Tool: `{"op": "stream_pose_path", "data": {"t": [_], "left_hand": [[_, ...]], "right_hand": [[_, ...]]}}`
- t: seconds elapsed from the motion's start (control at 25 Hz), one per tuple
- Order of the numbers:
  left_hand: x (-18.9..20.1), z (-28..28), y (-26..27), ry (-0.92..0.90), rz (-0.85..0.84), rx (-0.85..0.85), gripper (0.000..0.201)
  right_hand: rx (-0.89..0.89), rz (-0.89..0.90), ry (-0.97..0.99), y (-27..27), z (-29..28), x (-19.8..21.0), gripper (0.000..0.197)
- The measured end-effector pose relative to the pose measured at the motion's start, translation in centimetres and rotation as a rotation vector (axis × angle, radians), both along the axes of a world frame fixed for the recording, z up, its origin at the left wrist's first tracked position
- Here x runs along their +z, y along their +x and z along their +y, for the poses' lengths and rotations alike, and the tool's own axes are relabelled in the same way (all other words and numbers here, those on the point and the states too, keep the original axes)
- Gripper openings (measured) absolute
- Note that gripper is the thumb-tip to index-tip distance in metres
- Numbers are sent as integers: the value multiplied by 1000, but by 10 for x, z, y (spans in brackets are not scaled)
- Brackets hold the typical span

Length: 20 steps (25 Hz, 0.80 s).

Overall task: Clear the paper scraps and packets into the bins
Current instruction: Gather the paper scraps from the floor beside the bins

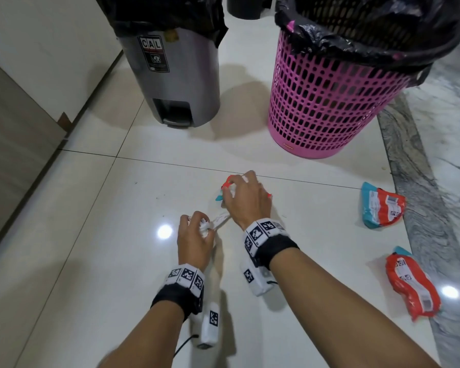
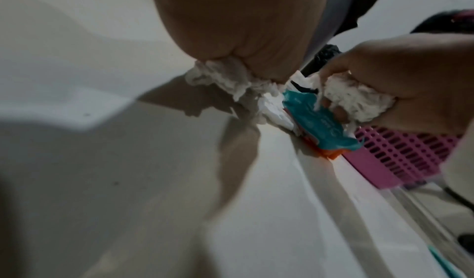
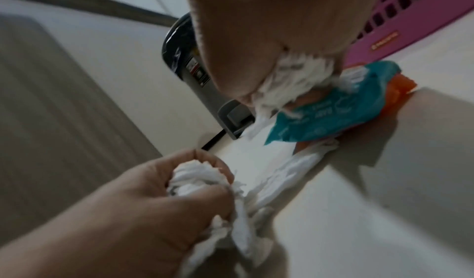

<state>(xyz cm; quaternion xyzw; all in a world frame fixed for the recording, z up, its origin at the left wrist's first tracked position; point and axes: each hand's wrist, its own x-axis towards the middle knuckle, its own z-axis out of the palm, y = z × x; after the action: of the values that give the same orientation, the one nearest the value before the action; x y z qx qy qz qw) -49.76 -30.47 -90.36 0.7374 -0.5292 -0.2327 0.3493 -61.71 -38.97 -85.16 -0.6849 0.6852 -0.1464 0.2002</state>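
Observation:
Low over the white floor, my left hand (image 1: 197, 229) grips a wad of crumpled white paper scraps (image 1: 205, 226), shown bunched in its fingers (image 3: 197, 177) in the right wrist view. Just ahead, my right hand (image 1: 243, 193) holds more white paper (image 3: 295, 83) and rests on a teal and orange packet (image 1: 225, 188) lying on the floor. A twisted white strip (image 1: 221, 218) runs between the two hands. Two more orange and teal packets lie at the right, one farther (image 1: 381, 205) and one nearer (image 1: 409, 284). The grey pedal bin (image 1: 175, 75) and the pink mesh bin (image 1: 329, 96) stand ahead.
Both bins carry black liners. A beige cabinet front (image 1: 16, 128) runs along the left. A grey marble strip (image 1: 420, 208) borders the floor at the right. Bare glossy tile lies between my hands and the bins.

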Motion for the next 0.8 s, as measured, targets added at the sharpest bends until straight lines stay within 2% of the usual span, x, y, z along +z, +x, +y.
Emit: {"op": "stream_pose_path", "data": {"t": [0.08, 0.12, 0.16, 0.24, 0.28, 0.4, 0.48, 0.6, 0.68, 0.8], "left_hand": [[-3, -1, -3, 66, -65, -54, 21], [-4, -2, -4, 102, -124, -80, 26], [-5, -3, -5, 137, -197, -110, 30], [-6, -6, -8, 167, -325, -152, 24], [-6, -8, -10, 161, -359, -157, 17], [-7, -13, -15, 169, -394, -141, 7], [-8, -15, -20, 188, -365, -113, 11], [-7, -15, -29, 150, -279, -98, 11], [-7, -15, -35, 121, -267, -139, 18], [-6, -18, -40, 144, -348, -264, 47]], "right_hand": [[-35, 158, 96, -16, -4, -5, 52], [-45, 214, 138, -26, -4, -9, 54], [-63, 239, 146, -36, -3, -14, 48], [-137, 196, 110, -54, 5, -18, 34], [-210, 141, 89, -64, 10, -18, 34], [-528, -51, 19, -96, 17, -15, 49], [-641, -40, -26, -125, 19, -13, 51], [-706, 15, -11, -162, 26, -9, 34], [-730, -10, -35, -170, 35, -8, 30], [-638, -50, -237, -157, 48, -14, 30]]}}
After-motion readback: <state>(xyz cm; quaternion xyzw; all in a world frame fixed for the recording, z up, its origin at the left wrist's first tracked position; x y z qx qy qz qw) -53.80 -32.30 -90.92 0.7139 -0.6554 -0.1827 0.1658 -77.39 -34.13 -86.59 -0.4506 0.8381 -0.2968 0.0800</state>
